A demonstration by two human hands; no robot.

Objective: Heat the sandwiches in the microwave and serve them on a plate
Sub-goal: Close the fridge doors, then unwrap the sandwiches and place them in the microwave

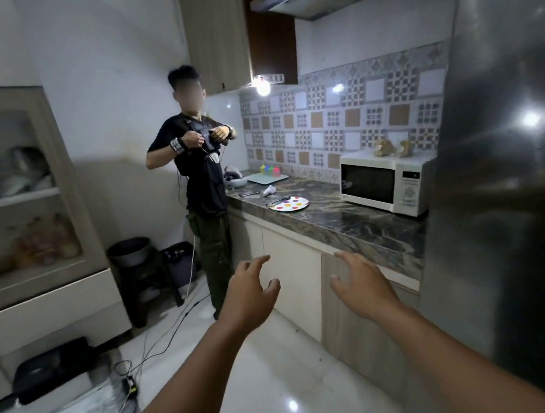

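Both arms reach forward: left hand (251, 295) and right hand (362, 285) empty, fingers spread, short of the dark marble counter (348, 219) holding the white polka-dot plate (289, 204) and the shut white microwave (383, 183).

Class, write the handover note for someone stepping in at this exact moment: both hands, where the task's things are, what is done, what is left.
Left hand: open, empty, held out in the air in front of the counter cabinets.
Right hand: open, empty, held out beside it.
Microwave: on the marble counter, door shut, next to the fridge.
Plate, white with coloured dots: on the counter left of the microwave, no food on it.
Sandwiches: not in view.
Another person stands at the counter's far end.
Done: nothing visible.
Left: find the sandwiches, heat them, serve them on the plate.
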